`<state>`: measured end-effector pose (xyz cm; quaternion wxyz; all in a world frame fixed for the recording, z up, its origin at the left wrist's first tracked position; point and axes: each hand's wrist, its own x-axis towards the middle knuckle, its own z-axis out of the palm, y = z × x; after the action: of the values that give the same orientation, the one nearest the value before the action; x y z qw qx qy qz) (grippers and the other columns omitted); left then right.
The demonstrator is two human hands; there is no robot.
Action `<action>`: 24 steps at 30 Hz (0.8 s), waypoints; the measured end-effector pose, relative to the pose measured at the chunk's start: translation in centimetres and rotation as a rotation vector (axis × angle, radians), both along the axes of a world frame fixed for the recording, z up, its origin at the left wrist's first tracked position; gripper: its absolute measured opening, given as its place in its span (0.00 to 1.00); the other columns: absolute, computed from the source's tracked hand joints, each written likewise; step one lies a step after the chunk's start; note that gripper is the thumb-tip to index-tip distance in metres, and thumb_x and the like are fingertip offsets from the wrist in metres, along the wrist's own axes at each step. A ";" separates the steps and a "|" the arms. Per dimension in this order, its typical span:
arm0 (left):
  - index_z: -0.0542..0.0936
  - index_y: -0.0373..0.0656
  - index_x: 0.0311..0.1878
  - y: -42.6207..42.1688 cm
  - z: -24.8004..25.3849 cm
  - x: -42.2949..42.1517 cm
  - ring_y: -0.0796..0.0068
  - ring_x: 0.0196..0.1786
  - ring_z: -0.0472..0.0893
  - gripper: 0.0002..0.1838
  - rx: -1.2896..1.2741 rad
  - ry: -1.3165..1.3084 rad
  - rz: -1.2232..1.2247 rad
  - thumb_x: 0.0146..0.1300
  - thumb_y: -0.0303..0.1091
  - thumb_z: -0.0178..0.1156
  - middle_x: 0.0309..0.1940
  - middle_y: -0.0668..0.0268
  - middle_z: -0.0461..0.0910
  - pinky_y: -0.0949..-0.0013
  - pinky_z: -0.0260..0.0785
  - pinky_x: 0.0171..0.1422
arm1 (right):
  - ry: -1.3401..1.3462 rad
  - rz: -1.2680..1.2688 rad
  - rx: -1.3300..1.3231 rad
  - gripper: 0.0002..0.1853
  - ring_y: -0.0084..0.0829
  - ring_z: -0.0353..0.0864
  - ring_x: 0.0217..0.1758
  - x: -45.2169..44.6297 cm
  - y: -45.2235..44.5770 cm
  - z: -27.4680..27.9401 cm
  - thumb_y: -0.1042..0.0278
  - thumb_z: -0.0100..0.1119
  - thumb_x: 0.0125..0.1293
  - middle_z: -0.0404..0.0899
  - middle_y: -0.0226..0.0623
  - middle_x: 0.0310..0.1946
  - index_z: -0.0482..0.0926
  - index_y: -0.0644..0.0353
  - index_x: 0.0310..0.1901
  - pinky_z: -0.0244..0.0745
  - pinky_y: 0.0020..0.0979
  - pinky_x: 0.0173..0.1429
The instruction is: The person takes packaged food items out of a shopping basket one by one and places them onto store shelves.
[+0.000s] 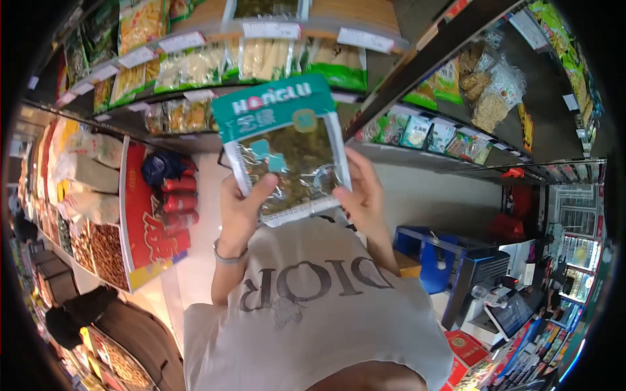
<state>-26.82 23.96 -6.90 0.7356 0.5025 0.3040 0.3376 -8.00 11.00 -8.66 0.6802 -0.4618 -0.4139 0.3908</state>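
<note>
The left hand (240, 207) is clamping the packet (287, 153) at its lower left, thumb in front; the right hand (364, 195) is gripping its right edge. It's showing dark green contents, tilting before shelves (355, 39) holding bagged goods.

A packet (297, 153) is between the left hand (242, 203) and the right hand (363, 195), in front of the far shelves (355, 13). Bags (267, 60) sit on those shelves. On the far right, more bags (495, 98) sit on other shelves (538, 81). On the left, a sign (134, 208) stands right of the sacks (94, 166). On the near right, a box (464, 350) is left of a screen (512, 316).
</note>
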 end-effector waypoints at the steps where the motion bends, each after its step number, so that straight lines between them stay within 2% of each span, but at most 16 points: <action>1: 0.81 0.33 0.55 1.3 0.5 0.3 0.78 0.46 0.83 0.16 0.106 0.036 0.007 0.68 0.30 0.69 0.44 0.65 0.86 0.72 0.76 0.52 | 0.002 -0.077 0.003 0.36 0.29 0.79 0.57 -1.0 1.6 0.6 0.80 0.59 0.72 0.77 0.44 0.58 0.54 0.64 0.78 0.74 0.31 0.60; 3: 0.78 0.32 0.59 3.4 0.7 1.2 0.79 0.48 0.82 0.20 0.293 0.043 0.070 0.66 0.25 0.69 0.46 0.64 0.85 0.72 0.76 0.53 | 0.083 -0.194 -0.043 0.39 0.27 0.83 0.55 -2.4 4.1 1.3 0.82 0.61 0.70 0.79 0.44 0.60 0.53 0.66 0.78 0.76 0.26 0.58; 4: 0.78 0.32 0.59 4.5 1.2 1.9 0.79 0.48 0.82 0.20 0.300 0.034 0.066 0.66 0.25 0.69 0.46 0.64 0.85 0.72 0.76 0.53 | 0.076 -0.200 -0.035 0.39 0.27 0.83 0.55 -2.3 5.5 1.1 0.82 0.61 0.70 0.79 0.44 0.60 0.53 0.66 0.78 0.76 0.26 0.58; 6: 0.75 0.32 0.62 6.7 2.7 2.6 0.78 0.47 0.82 0.22 0.340 -0.046 0.136 0.66 0.25 0.69 0.47 0.64 0.85 0.72 0.76 0.53 | -0.073 -0.229 0.068 0.38 0.26 0.82 0.57 -1.7 8.2 1.1 0.82 0.62 0.70 0.80 0.45 0.60 0.54 0.68 0.77 0.77 0.26 0.58; 10: 0.74 0.32 0.61 13.0 5.3 3.0 0.79 0.47 0.82 0.23 0.543 0.041 0.038 0.67 0.27 0.69 0.47 0.63 0.84 0.72 0.75 0.52 | -0.301 -0.311 0.124 0.37 0.25 0.81 0.57 -0.9 12.9 4.3 0.79 0.63 0.70 0.81 0.45 0.60 0.56 0.69 0.77 0.77 0.27 0.57; 11: 0.74 0.31 0.61 14.7 6.0 3.5 0.79 0.46 0.81 0.23 0.527 0.035 0.014 0.67 0.29 0.69 0.46 0.61 0.85 0.73 0.75 0.52 | -0.294 -0.355 0.061 0.36 0.24 0.82 0.55 -0.7 14.1 5.6 0.78 0.64 0.69 0.83 0.43 0.58 0.58 0.70 0.75 0.76 0.26 0.56; 12: 0.76 0.32 0.58 16.4 6.8 4.5 0.80 0.42 0.82 0.21 0.646 0.022 0.050 0.66 0.31 0.69 0.42 0.61 0.86 0.72 0.75 0.48 | -0.299 -0.367 0.057 0.36 0.24 0.82 0.55 0.2 15.6 6.3 0.78 0.64 0.69 0.83 0.43 0.58 0.58 0.70 0.75 0.76 0.26 0.56; 14: 0.79 0.33 0.53 20.4 8.2 6.0 0.80 0.37 0.81 0.19 0.749 0.119 0.031 0.65 0.33 0.71 0.38 0.62 0.87 0.71 0.75 0.43 | -0.497 -0.440 0.101 0.35 0.23 0.85 0.48 2.2 19.0 7.6 0.73 0.68 0.68 0.87 0.44 0.50 0.62 0.68 0.72 0.77 0.25 0.52; 15: 0.80 0.33 0.51 21.9 9.2 7.0 0.79 0.36 0.81 0.18 0.820 0.099 0.045 0.65 0.34 0.71 0.36 0.62 0.87 0.71 0.74 0.41 | -0.500 -0.455 0.102 0.35 0.23 0.85 0.48 3.1 20.4 8.4 0.73 0.68 0.68 0.87 0.44 0.50 0.62 0.68 0.72 0.77 0.25 0.52; 16: 0.81 0.34 0.49 23.2 9.9 8.2 0.79 0.34 0.81 0.17 0.886 0.075 0.056 0.65 0.35 0.71 0.34 0.63 0.87 0.70 0.73 0.39 | -0.630 -0.533 0.063 0.34 0.25 0.86 0.44 3.9 21.5 9.4 0.70 0.69 0.67 0.87 0.45 0.44 0.64 0.68 0.69 0.78 0.26 0.49; 17: 0.81 0.33 0.49 25.0 9.8 9.6 0.78 0.34 0.82 0.18 0.935 0.036 0.064 0.65 0.37 0.71 0.33 0.61 0.87 0.70 0.74 0.40 | -0.763 -0.613 0.021 0.32 0.28 0.88 0.40 4.9 22.5 10.3 0.67 0.71 0.66 0.88 0.46 0.38 0.66 0.67 0.67 0.79 0.27 0.47; 18: 0.81 0.33 0.48 27.4 8.9 11.4 0.68 0.33 0.84 0.23 0.931 -0.007 0.069 0.62 0.43 0.73 0.33 0.57 0.87 0.66 0.76 0.40 | -0.768 -0.631 0.012 0.32 0.28 0.88 0.40 6.1 23.4 11.2 0.67 0.71 0.66 0.88 0.46 0.38 0.66 0.67 0.67 0.79 0.27 0.47; 20: 0.80 0.33 0.46 28.7 9.5 12.6 0.54 0.37 0.85 0.26 1.087 0.334 0.173 0.61 0.48 0.74 0.37 0.51 0.86 0.59 0.77 0.43 | -0.910 -0.699 -0.128 0.26 0.21 0.85 0.32 7.7 25.5 11.7 0.62 0.72 0.66 0.89 0.38 0.35 0.73 0.66 0.59 0.81 0.28 0.34; 21: 0.80 0.33 0.46 29.1 8.4 12.8 0.54 0.37 0.85 0.26 1.087 0.354 0.163 0.61 0.48 0.74 0.37 0.51 0.86 0.59 0.77 0.43 | -0.890 -0.694 -0.136 0.26 0.21 0.85 0.32 8.9 26.6 10.6 0.62 0.72 0.66 0.89 0.38 0.35 0.73 0.66 0.59 0.81 0.28 0.34; 23: 0.80 0.31 0.42 30.0 6.5 14.1 0.48 0.37 0.83 0.24 1.397 0.412 0.384 0.62 0.47 0.72 0.31 0.47 0.83 0.55 0.74 0.43 | -0.978 -0.484 -0.457 0.22 0.25 0.83 0.26 11.7 27.8 9.0 0.59 0.73 0.65 0.85 0.37 0.31 0.76 0.66 0.50 0.78 0.30 0.26; 24: 0.80 0.31 0.42 30.4 6.9 14.3 0.48 0.37 0.83 0.24 1.409 0.399 0.365 0.62 0.47 0.72 0.31 0.47 0.83 0.55 0.74 0.43 | -0.968 -0.506 -0.461 0.22 0.25 0.83 0.26 11.9 28.0 9.0 0.59 0.73 0.65 0.85 0.37 0.31 0.76 0.66 0.50 0.78 0.30 0.26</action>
<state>-12.48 54.37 0.02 0.1033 0.8473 0.2222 0.4712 3.88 39.02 0.39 0.3682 -0.8077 -0.4586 0.0414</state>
